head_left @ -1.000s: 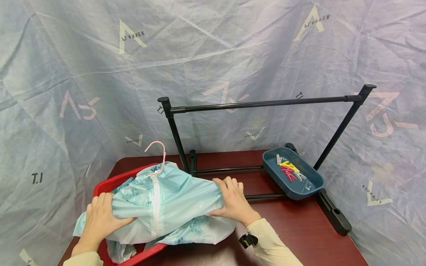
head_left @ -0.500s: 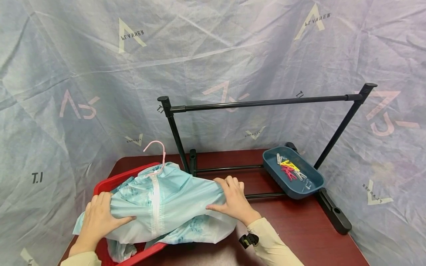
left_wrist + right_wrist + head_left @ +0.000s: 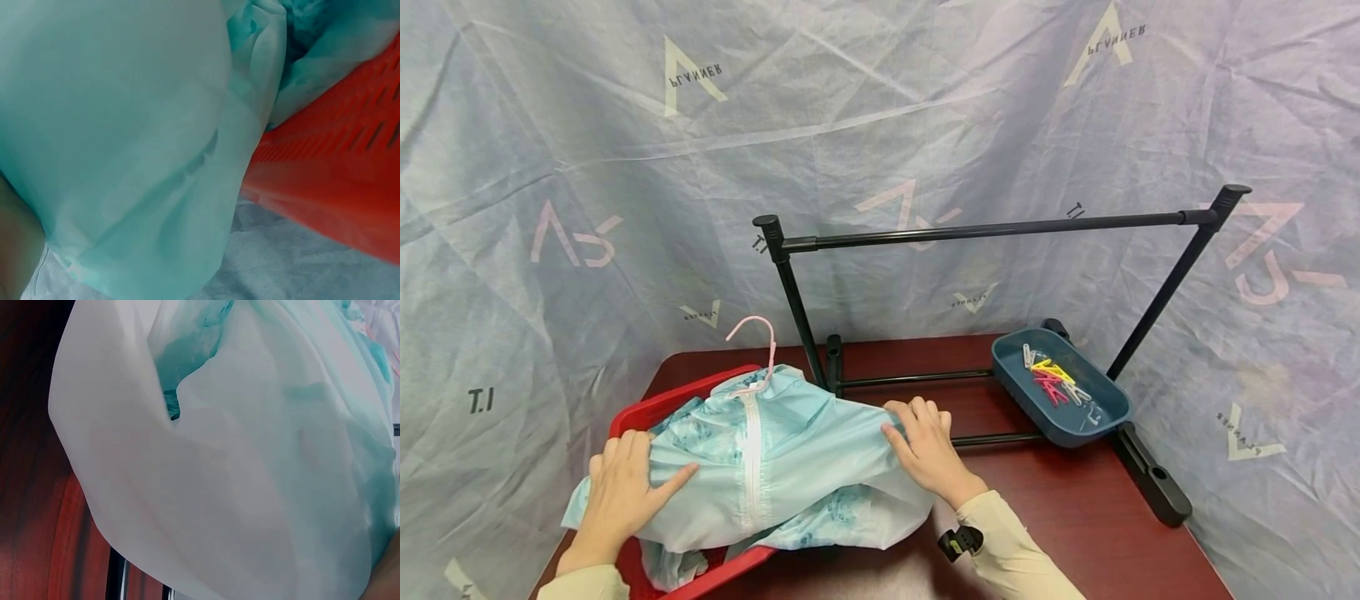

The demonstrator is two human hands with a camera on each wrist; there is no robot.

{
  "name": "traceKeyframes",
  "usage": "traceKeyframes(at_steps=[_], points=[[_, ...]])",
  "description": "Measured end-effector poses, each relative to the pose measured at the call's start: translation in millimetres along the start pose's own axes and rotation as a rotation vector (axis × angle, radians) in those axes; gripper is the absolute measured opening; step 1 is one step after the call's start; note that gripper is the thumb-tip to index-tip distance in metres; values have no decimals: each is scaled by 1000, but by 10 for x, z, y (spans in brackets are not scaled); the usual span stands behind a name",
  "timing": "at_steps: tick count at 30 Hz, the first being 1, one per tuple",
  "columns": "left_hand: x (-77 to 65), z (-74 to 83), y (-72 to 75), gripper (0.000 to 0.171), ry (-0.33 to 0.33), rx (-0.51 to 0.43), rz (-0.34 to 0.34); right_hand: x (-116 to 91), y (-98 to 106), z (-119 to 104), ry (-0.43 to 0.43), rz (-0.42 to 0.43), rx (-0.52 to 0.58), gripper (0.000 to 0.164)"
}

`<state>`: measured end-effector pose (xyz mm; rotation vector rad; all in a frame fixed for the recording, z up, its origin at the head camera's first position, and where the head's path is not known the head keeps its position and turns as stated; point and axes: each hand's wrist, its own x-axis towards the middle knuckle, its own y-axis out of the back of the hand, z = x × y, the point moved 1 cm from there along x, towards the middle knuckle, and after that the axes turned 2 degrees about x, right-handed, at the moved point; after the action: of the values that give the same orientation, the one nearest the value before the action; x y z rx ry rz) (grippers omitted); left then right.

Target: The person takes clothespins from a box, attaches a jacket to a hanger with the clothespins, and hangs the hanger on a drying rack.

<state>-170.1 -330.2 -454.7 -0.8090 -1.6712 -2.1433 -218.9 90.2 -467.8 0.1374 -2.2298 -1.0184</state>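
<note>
A light blue and white zip jacket point(image 3: 797, 458) hangs on a pink hanger point(image 3: 771, 350), whose hook stands up from the collar. Its white zipper point(image 3: 751, 458) runs down the front. My left hand point(image 3: 625, 483) grips the jacket's left side, thumb over the front. On the opposite side, the fingers of my right hand point(image 3: 928, 450) curl at the jacket's edge, with the thumb lying against the cloth. Pale fabric point(image 3: 144, 137) fills most of the left wrist view. The jacket's lower white part point(image 3: 206, 487) drapes widely in the right wrist view.
Under the jacket is a red basket point(image 3: 662, 404) with more clothing inside. A black rack point(image 3: 1000, 233) stands behind on the dark red table point(image 3: 1060, 517). To the right, a blue tray point(image 3: 1101, 396) holds pink, yellow and white clothespins point(image 3: 1052, 383).
Both thumbs have shifted upward on the cloth, the right one swinging closer to its fingers. The jacket and hanger stay nearly in place.
</note>
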Motion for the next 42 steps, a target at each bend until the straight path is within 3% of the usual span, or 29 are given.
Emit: traceKeyframes(at_steps=[7,12,19,25,35,42], points=[[-19,3,5,51,1,-5,-11,13,-33,-8,-21,42,-16,27],[-21,31,10,62,48,2,-70,32,-55,-20,-46,114,-47,22],[-24,52,3,83,91,4,-93,56,-58,-58,-75,199,-51,15],[-34,33,-23,91,43,13,-68,68,-44,-79,-80,227,-60,10],[-44,-2,-43,87,-35,26,9,83,-41,-84,-78,255,-81,12],[-49,-2,-58,85,-26,47,-5,86,-30,-98,-91,252,-74,8]])
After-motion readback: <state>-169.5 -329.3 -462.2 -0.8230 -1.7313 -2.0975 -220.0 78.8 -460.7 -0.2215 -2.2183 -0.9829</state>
